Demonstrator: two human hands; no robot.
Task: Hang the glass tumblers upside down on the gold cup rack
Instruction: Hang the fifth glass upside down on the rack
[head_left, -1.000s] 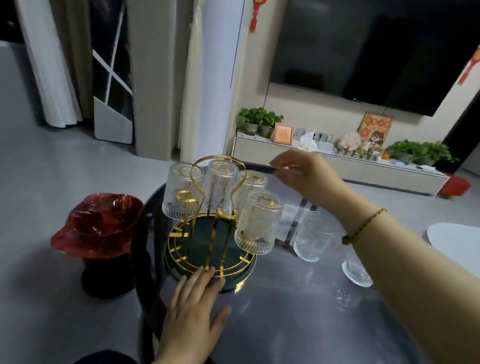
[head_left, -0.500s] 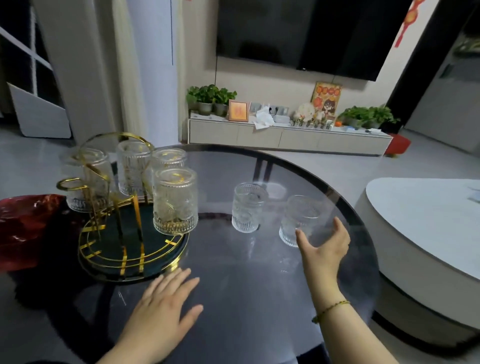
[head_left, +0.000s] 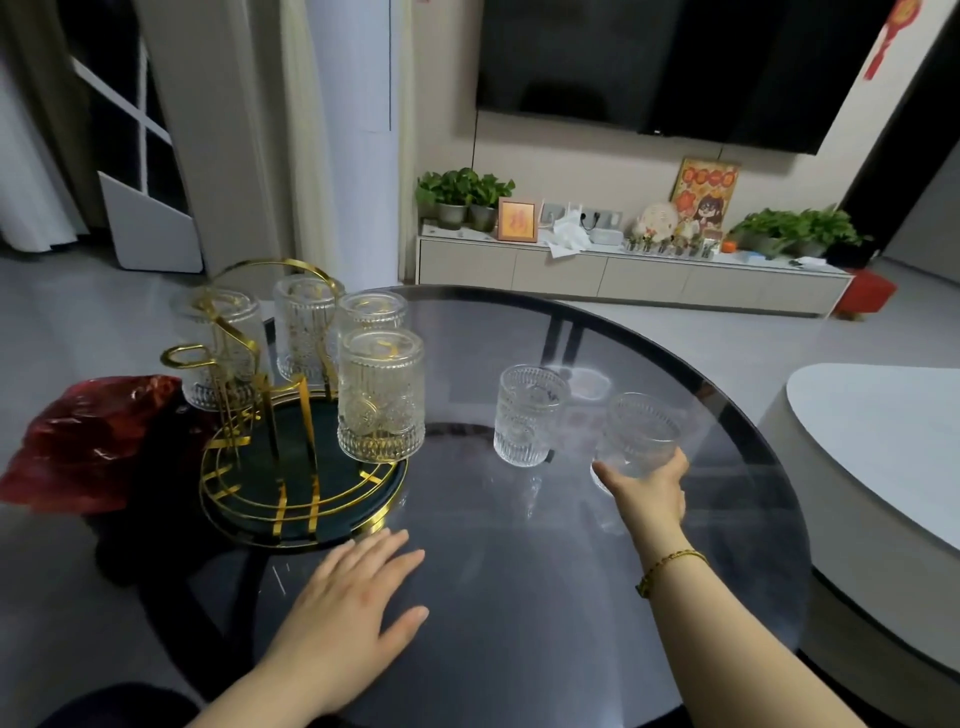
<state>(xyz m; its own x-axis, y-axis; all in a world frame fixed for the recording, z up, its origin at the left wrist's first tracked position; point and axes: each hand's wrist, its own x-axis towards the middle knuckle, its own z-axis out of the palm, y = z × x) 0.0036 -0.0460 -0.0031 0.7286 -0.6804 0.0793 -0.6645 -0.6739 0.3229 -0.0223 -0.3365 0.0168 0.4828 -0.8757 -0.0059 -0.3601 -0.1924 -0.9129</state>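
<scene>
The gold cup rack (head_left: 283, 447) stands on the left of the round dark glass table (head_left: 675, 364). Several ribbed glass tumblers hang on it upside down; the nearest one (head_left: 381, 397) is at the front right. An empty gold hook (head_left: 188, 356) sticks out on the rack's left. An upright tumbler (head_left: 527, 414) stands in the middle of the table. To its right, my right hand (head_left: 649, 491) grips the base of another tumbler (head_left: 641, 431), which tilts slightly. My left hand (head_left: 353, 613) lies flat on the table in front of the rack, fingers spread.
A crinkled red wrapper (head_left: 88, 441) sits left of the rack, beyond the table's rim. A white rounded table (head_left: 883, 447) lies to the right. A TV cabinet (head_left: 623, 275) with potted plants runs along the far wall.
My right hand came away from the rack, swung right and closed around the right-hand tumbler. The view turned to the right. My left hand stayed flat on the table.
</scene>
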